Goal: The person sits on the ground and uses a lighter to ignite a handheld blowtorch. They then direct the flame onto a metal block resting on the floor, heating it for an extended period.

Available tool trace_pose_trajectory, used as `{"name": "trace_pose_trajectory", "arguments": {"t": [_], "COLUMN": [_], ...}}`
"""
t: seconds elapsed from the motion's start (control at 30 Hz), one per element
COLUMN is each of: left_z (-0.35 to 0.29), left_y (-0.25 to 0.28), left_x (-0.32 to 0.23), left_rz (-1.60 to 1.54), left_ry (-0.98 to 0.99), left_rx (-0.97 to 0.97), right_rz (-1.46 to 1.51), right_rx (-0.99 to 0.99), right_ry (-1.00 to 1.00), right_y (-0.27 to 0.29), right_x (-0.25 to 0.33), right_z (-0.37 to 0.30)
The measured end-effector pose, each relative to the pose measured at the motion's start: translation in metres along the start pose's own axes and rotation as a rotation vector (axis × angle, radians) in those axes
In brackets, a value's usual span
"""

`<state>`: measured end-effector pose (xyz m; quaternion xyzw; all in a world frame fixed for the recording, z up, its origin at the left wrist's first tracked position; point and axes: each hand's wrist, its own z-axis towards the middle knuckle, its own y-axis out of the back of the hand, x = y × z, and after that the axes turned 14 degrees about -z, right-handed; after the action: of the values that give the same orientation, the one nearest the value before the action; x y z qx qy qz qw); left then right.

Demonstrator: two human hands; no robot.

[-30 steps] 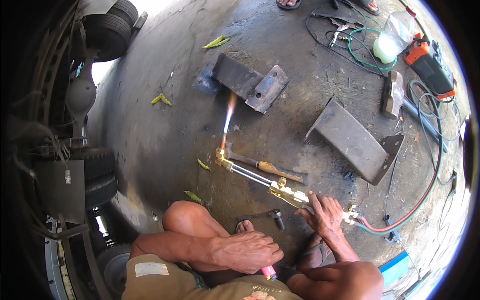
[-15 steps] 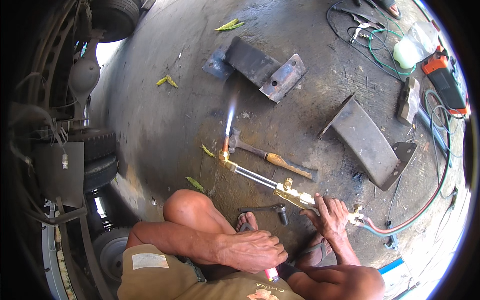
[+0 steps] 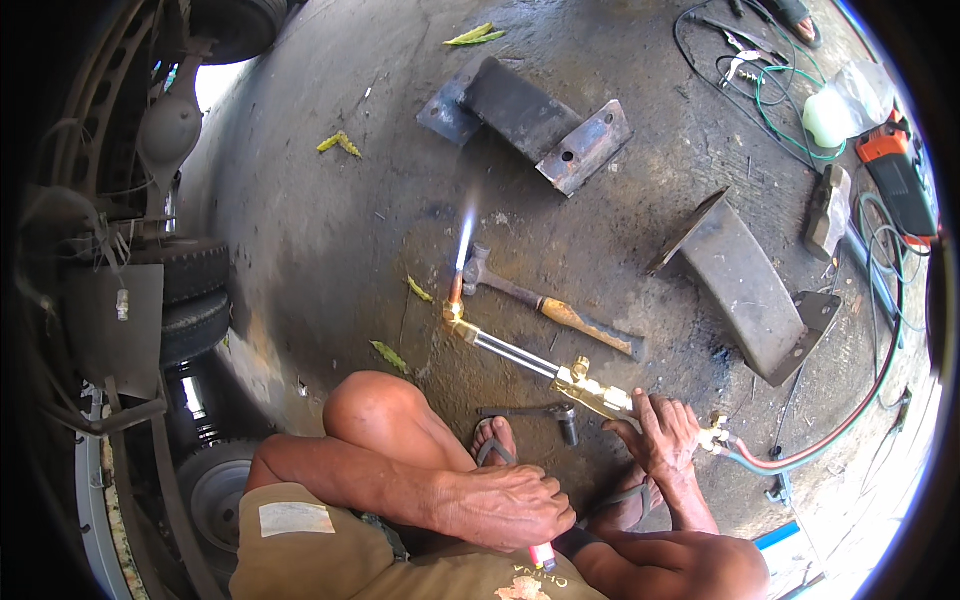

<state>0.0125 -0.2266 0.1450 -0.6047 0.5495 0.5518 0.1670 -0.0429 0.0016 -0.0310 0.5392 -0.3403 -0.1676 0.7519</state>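
My right hand (image 3: 664,434) is wrapped round the rear handle of a brass and steel gas cutting torch (image 3: 515,353). Its copper tip points away from me, and a lit blue-white flame (image 3: 467,237) comes out of it. Closed over my lap, my left hand (image 3: 508,508) grips a small pink and white lighter (image 3: 542,556), of which only the lower end shows. Just beyond the torch lies a hammer (image 3: 560,312) with a worn wooden handle. The flame points towards a dark steel bracket (image 3: 525,110), with a gap between them.
Another steel bracket (image 3: 745,280) lies to the right, near a sledgehammer head (image 3: 828,212). Red and green hoses (image 3: 800,460) curve away from the torch. A socket wrench (image 3: 566,424) is by my feet. Truck tyres (image 3: 195,330) stand at left; an orange-black machine (image 3: 898,175) at right.
The whole view has shifted slightly, with the floor objects now a little further right. Both hands keep their grips, and the flame still burns.
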Motion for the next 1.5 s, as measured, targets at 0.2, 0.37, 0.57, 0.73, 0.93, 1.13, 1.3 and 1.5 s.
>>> {"name": "trace_pose_trajectory", "arguments": {"t": [0.2,0.37,0.57,0.73,0.93,1.13,1.3,1.5], "left_z": [-0.004,-0.005,-0.007,-0.008,-0.008,-0.007,-0.006,-0.005], "left_y": [-0.008,-0.006,-0.011,-0.015,-0.009,-0.01,-0.008,-0.007], "left_x": [0.001,-0.001,0.0,0.002,-0.001,-0.001,-0.001,-0.001], "left_rz": [0.052,0.056,0.059,0.076,0.099,0.077,0.068,0.072], "left_ry": [-0.012,-0.024,-0.019,-0.034,-0.018,-0.018,-0.017,-0.015], "left_rx": [-0.014,-0.032,-0.042,-0.085,-0.04,-0.047,-0.036,-0.015], "right_rz": [-0.005,0.047,-0.005,0.016,0.007,-0.019,0.008,-0.002], "right_rx": [0.002,0.01,0.058,0.064,0.113,0.196,0.106,0.098], "right_ry": [0.013,-0.044,-0.013,-0.006,-0.015,0.024,-0.013,-0.014], "right_y": [0.0,-0.001,-0.003,-0.005,-0.005,-0.005,-0.008,-0.009], "right_x": [0.003,0.007,0.004,0.004,0.004,-0.002,0.001,0.002], "right_z": [0.001,0.0,-0.001,-0.002,-0.004,-0.006,-0.005,-0.004]}}
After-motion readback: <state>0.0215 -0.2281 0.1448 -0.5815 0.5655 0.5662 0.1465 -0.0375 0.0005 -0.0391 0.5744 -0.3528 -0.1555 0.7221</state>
